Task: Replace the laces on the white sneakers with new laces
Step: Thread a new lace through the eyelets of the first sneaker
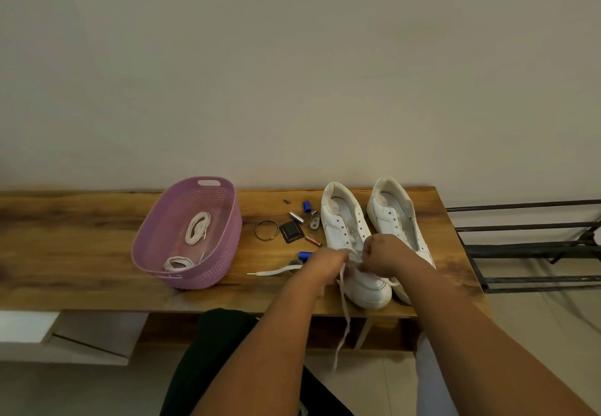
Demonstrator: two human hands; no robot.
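Note:
Two white sneakers stand side by side on the wooden table (81, 220), toes toward me. Over the lower eyelets of the left sneaker (348, 230), my left hand (328, 264) and my right hand (380, 253) both pinch a white lace (344, 311). One end of that lace hangs down past the table's front edge; the other end lies flat on the table to the left. The right sneaker (395, 217) shows bare eyelets with no lace in them. A purple basket (224, 217) at the left holds two coiled white laces (196, 227).
Small items lie between the basket and the sneakers: a bracelet (266, 229), a dark square object (291, 232), small batteries (313, 240) and blue caps (306, 206). A black metal rack (527, 246) stands to the right of the table. A plain wall rises behind.

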